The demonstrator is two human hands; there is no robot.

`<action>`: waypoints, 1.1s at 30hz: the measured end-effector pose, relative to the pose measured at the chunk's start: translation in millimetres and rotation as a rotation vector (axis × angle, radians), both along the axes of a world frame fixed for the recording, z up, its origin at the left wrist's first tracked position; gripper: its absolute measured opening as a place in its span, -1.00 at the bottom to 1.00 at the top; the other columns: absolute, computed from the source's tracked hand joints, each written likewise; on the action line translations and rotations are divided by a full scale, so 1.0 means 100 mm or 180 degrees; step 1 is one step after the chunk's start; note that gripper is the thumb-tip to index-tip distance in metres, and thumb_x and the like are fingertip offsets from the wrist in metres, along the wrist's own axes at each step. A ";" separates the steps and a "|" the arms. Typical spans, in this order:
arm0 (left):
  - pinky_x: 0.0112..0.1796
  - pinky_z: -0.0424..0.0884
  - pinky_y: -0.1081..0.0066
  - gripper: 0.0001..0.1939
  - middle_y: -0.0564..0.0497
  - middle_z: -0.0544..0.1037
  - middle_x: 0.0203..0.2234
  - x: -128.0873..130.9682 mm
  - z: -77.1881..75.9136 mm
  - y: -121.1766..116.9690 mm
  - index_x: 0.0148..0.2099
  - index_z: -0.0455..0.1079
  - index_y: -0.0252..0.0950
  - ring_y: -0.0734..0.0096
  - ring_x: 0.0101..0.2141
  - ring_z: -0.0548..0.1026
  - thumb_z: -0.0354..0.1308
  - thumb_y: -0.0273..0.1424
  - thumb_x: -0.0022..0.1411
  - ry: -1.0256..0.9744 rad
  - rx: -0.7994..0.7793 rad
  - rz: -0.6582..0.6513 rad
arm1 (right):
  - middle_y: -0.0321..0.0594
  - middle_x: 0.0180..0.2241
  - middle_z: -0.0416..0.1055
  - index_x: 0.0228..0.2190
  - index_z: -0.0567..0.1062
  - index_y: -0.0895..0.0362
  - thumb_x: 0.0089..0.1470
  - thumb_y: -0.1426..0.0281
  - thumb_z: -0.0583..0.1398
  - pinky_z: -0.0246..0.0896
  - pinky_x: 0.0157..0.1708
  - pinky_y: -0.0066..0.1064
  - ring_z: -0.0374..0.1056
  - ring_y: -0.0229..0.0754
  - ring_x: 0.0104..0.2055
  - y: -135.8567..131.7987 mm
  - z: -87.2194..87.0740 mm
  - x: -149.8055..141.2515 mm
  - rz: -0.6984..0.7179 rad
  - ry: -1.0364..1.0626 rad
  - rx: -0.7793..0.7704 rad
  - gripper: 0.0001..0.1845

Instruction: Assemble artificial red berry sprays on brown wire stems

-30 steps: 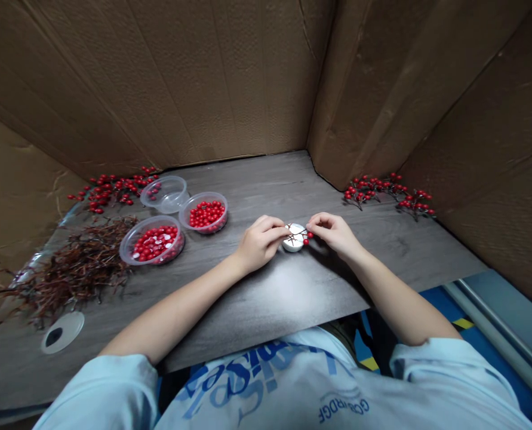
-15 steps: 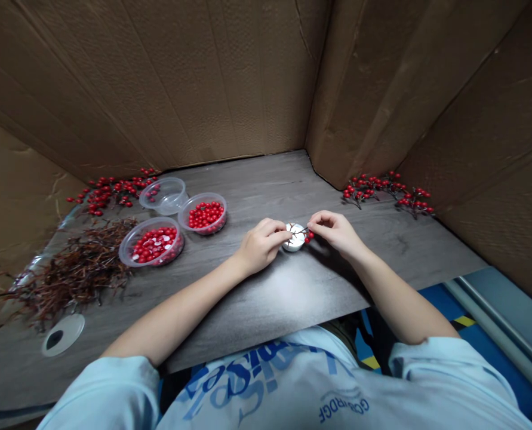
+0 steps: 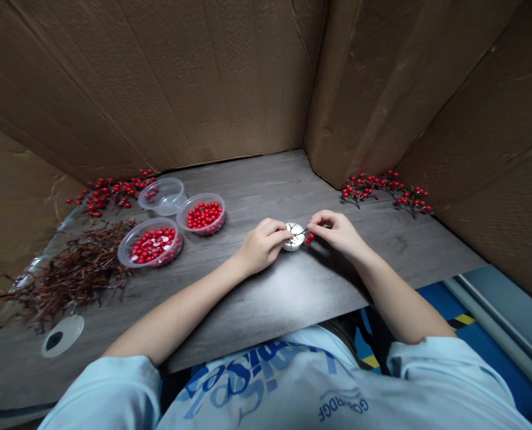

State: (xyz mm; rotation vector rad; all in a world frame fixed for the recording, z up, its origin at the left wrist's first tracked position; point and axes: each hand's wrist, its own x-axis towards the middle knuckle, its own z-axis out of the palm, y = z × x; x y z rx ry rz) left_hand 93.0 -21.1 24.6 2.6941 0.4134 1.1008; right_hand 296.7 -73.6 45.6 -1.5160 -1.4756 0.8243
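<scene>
Spanning the gap between two bare hands in the head view, a thin dark brown branching twig (image 3: 300, 232) crosses a small white round dish (image 3: 293, 247). The left hand (image 3: 260, 243), at the dish's 9 o'clock, has thumb and fingers closed in a pinch on the twig's left part, the tips reaching over the dish. The right hand (image 3: 336, 233), at 3 o'clock, pinches the twig's other end between thumb and forefinger. Small glossy round red berries (image 3: 310, 237) sit just beside the right fingertips, at their 6 o'clock and at the dish's 3 o'clock. Whether the twig touches the dish, I cannot tell.

Around the dish on the grey wood-grain table (image 3: 266, 185), red-berried sprays (image 3: 384, 186) lie at 2 o'clock. Between 9 and 10 o'clock stands a transparent plastic tub of red beads (image 3: 181, 212), with another transparent plastic tub (image 3: 169, 205) beyond it and more red-berried branches (image 3: 113, 194) farther out. At 9 o'clock is a transparent plastic tub of mixed red and white pieces (image 3: 120, 246). A tangled heap of reddish-brown twigs (image 3: 80, 260) spreads between 8 and 9, and a pale translucent disc (image 3: 71, 334) with a dark oval spot lies at 8.
</scene>
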 end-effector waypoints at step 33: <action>-0.42 0.23 0.44 -0.82 -0.03 0.40 -0.47 -1.07 0.25 -0.36 -0.29 0.45 -0.28 0.40 -0.42 0.28 0.03 -0.36 0.17 0.0540 0.0768 0.1878 | -0.26 -0.54 0.35 -0.62 0.40 0.17 -0.10 0.30 0.16 0.09 -0.50 -0.48 0.21 -0.32 -0.50 0.27 0.42 -1.31 0.1091 -0.0555 0.0191 -0.79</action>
